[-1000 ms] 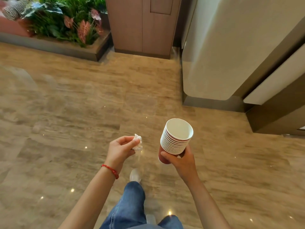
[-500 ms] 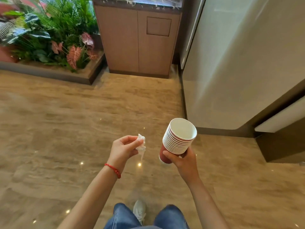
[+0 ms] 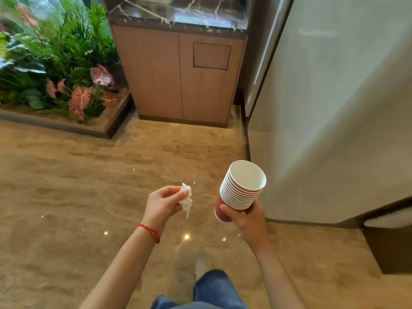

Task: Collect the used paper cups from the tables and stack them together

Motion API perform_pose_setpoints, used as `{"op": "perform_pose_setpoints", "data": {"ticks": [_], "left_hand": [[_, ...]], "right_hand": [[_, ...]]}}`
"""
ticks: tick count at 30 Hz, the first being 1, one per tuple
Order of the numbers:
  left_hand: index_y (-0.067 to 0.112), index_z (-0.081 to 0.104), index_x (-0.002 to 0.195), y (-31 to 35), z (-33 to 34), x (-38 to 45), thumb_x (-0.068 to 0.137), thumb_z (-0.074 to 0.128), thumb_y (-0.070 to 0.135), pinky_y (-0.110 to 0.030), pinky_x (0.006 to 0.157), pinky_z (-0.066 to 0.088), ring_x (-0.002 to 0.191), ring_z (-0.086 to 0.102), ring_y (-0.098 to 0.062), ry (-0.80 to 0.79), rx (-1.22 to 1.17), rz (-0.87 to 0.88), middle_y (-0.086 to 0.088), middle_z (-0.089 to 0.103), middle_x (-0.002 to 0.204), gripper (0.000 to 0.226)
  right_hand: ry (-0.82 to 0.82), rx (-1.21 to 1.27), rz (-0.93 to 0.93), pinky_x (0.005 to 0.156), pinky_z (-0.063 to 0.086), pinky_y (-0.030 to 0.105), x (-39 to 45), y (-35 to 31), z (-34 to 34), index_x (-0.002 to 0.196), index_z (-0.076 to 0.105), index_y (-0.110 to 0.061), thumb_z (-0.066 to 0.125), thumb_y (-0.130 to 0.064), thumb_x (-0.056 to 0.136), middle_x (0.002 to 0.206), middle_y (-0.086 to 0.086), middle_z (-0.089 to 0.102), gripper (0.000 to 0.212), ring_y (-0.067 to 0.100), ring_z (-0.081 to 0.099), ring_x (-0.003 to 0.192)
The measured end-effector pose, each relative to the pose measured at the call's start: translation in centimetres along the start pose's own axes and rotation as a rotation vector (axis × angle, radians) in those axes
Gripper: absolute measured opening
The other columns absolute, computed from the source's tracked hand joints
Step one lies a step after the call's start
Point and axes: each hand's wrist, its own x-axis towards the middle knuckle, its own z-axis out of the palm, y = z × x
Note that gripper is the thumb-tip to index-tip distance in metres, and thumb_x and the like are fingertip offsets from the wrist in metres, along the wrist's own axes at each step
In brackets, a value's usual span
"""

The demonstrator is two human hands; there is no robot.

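My right hand (image 3: 247, 216) grips a stack of several nested red paper cups (image 3: 242, 189) near its bottom. The stack tilts a little, and the white inside of the top cup shows empty. To its left, my left hand (image 3: 163, 202) pinches a crumpled white tissue (image 3: 186, 198) between thumb and fingers. A red string bracelet sits on the left wrist. Both hands are held out over the beige stone floor, a short gap apart.
Ahead stands a wooden cabinet (image 3: 180, 74) with a dark marble top and a square flap in its right door. A planter with green and pink leaves (image 3: 66, 85) lies at the left. A pale wall panel (image 3: 334, 108) fills the right. My jeans and shoe show below.
The view has moved forward and tilted up, so the cabinet and planter are closer and the marble top is in view. Both hands keep the same hold on the tissue and cups.
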Motion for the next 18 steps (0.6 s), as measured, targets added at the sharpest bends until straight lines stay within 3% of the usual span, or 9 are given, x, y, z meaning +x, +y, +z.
{"op": "perform_pose_setpoints", "data": {"ticks": [2,7,11,18], "left_hand": [[0.007,0.072,0.078,2.0,1.9,3.3,0.072,0.076,0.012,-0.013,0.046,0.047,0.054,0.064,-0.004,-0.005,0.001,0.015,0.002,0.071,0.063,0.009],[0.010,0.072,0.075,6.7,5.4,11.0,0.073,0.075,0.011,-0.013,0.047,0.048,0.056,0.066,-0.005,-0.002,-0.004,0.044,0.002,0.071,0.063,0.004],[0.010,0.072,0.074,9.7,7.4,17.9,0.072,0.076,0.011,-0.014,0.048,0.049,0.058,0.067,-0.007,-0.005,0.000,0.056,0.001,0.072,0.064,0.005],[0.011,0.072,0.072,15.0,9.8,32.6,0.072,0.075,0.010,-0.019,0.053,0.053,0.062,0.069,-0.012,-0.040,-0.015,0.080,-0.001,0.072,0.066,0.002]], "right_hand": [[-0.017,0.012,-0.014,0.065,0.051,0.013,4.4,-1.1,-0.1,0.102,0.059,-0.022,0.084,-0.019,0.056,0.092,-0.016,0.071,0.052,0.001,0.066,0.083],[-0.047,0.056,-0.017,0.064,0.051,0.012,14.5,-3.4,0.4,0.102,0.058,-0.023,0.083,-0.004,0.060,0.090,-0.017,0.071,0.052,-0.001,0.066,0.082],[-0.027,0.038,-0.030,0.067,0.049,0.010,22.0,-4.3,1.6,0.103,0.057,-0.026,0.084,-0.019,0.054,0.091,-0.014,0.070,0.055,-0.002,0.065,0.085],[-0.009,0.010,-0.030,0.070,0.051,0.013,36.9,-4.0,4.5,0.114,0.056,-0.019,0.086,-0.008,0.061,0.104,-0.005,0.067,0.062,0.007,0.064,0.096]]}}
